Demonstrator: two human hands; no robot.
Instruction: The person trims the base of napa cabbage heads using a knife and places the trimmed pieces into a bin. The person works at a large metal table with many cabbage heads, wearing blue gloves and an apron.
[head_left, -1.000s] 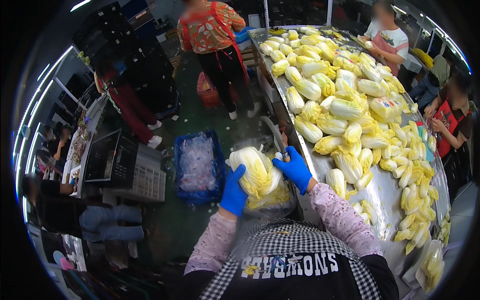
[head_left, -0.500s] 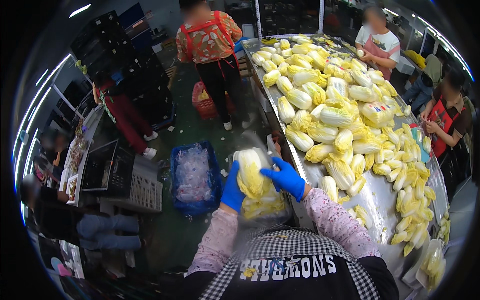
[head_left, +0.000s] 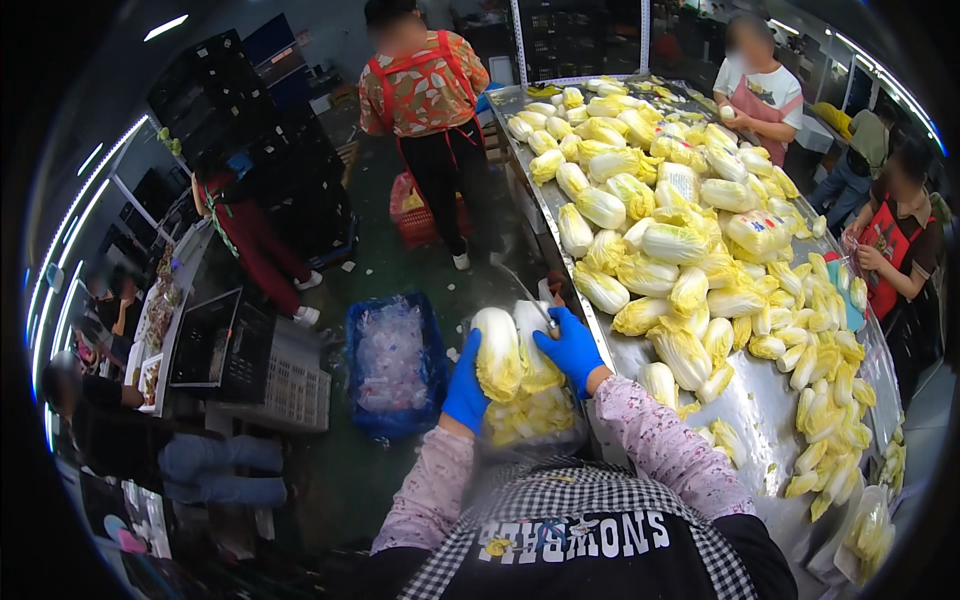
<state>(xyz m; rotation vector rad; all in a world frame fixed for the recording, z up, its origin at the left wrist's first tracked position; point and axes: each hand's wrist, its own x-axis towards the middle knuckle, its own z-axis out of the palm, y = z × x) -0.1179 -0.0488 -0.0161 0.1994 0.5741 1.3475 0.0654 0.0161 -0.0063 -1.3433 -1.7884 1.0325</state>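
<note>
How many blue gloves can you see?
2. The left glove holds the split cabbage on its left side; the right glove grips a knife on the cabbage's right. Others may be hidden.

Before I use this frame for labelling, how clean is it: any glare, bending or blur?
Head view: fisheye bends the steel table edge, dark rim all round; glare on wet steel; cabbage between left hand and right hand is sharp; far faces blurred; floor dim.

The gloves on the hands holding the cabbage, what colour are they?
Bright blue on both the left hand and right hand, seen in the head view around the pale yellow cabbage.
</note>
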